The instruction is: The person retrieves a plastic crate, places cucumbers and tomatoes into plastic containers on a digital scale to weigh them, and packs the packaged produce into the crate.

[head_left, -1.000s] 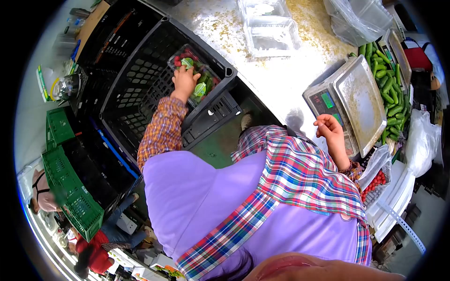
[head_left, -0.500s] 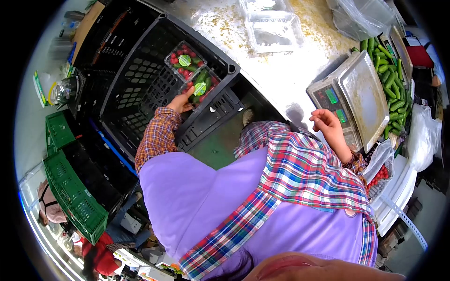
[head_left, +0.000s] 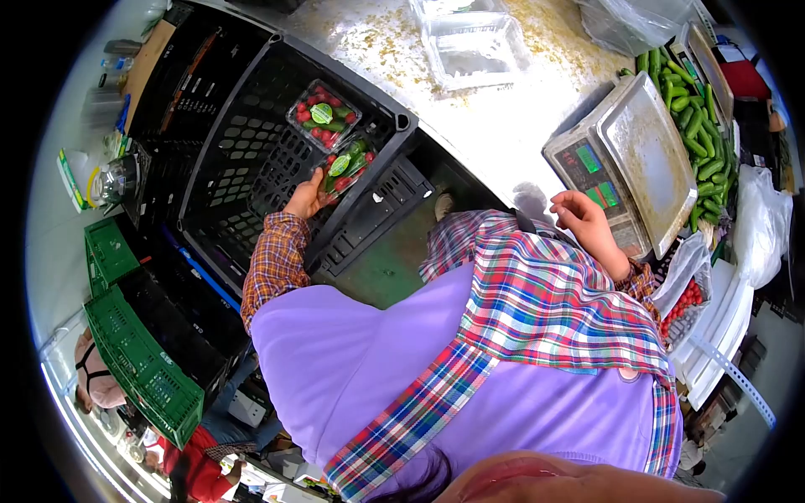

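My left hand (head_left: 307, 196) reaches into a black plastic crate (head_left: 267, 126) and grips the near end of a clear plastic punnet (head_left: 347, 166) of small cucumbers and cherry tomatoes, which has a green and white label. The punnet tilts against the crate's right wall. A similar labelled punnet (head_left: 324, 116) lies just beyond it inside the crate. My right hand (head_left: 585, 220) hovers by the table edge, beside the display of a weighing scale (head_left: 616, 159). Its fingers are loosely curled and apart, with nothing visible in them.
Clear empty trays (head_left: 474, 50) lie on the stained table (head_left: 486, 134). Loose cucumbers (head_left: 700, 138) are heaped behind the scale, with a bag of cherry tomatoes (head_left: 688, 298) nearer. Green crates (head_left: 142, 360) and black crates (head_left: 197, 75) stand left; other people are at lower left.
My left hand has moved slightly left and toward me, and the gripped punnet has turned and tilted against the crate wall. My right hand has barely moved.
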